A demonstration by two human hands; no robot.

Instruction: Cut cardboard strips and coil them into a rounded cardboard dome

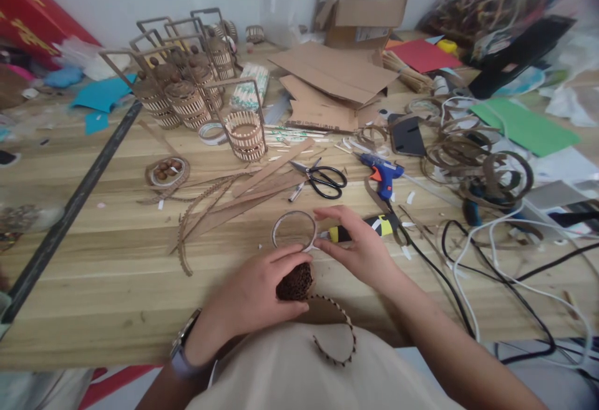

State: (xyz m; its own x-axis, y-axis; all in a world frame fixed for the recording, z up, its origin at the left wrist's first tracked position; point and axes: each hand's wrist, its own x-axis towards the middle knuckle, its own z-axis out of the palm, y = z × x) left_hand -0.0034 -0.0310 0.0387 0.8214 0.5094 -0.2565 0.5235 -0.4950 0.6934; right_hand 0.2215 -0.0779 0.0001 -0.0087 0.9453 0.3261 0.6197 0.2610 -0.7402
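Observation:
My left hand [259, 288] curls around a dark brown coiled piece [294, 282], made of a strip with a toothed edge. The loose end of that strip [350, 326] hangs in a curve over my lap. Just beyond my left fingers is a thin pale ring [272, 235] on the table. My right hand [353, 241] is at the ring's right side, thumb and forefinger apart; the thumb tip seems to touch its edge. Behind the right fingers lies a yellow-and-black tool [386, 225] with a cord.
Black-handled scissors [330, 182], a blue glue gun [384, 173] and brown strips [262, 188] lie ahead. A small dish [152, 176] holds brown beads. Handled slatted baskets [187, 98] stand back left, cardboard [337, 73] at the back. Cables [468, 273] and coiled strips [508, 176] crowd the right.

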